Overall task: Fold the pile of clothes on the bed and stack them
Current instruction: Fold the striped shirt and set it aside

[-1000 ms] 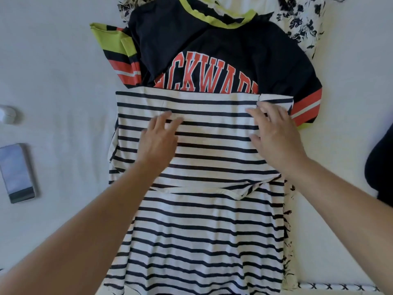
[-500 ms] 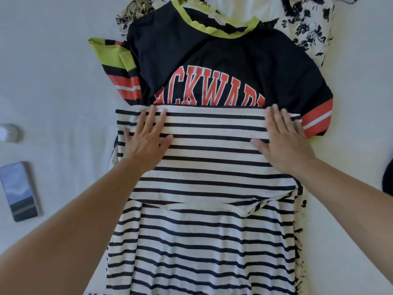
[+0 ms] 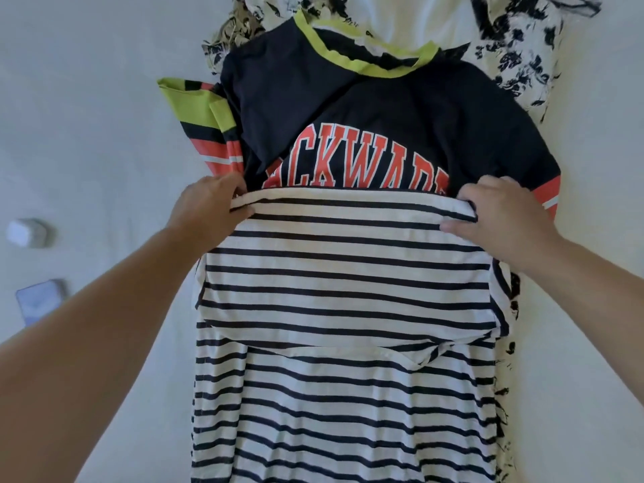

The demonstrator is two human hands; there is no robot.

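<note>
A white garment with navy stripes lies lengthwise on the bed, its far part folded back over itself. My left hand grips the far left corner of that fold, fingers curled under the edge and thumb on top. My right hand grips the far right corner the same way. Just beyond lies a navy T-shirt with orange letters, a lime collar and striped sleeves. A white garment with black floral print shows behind and to the right of it.
White bed sheet spreads to both sides. A small white object and a phone lie on the sheet at the left, beside my left forearm.
Both hands slid from flat on the striped fold out to its far corners and curled round the edge. The view moved closer.
</note>
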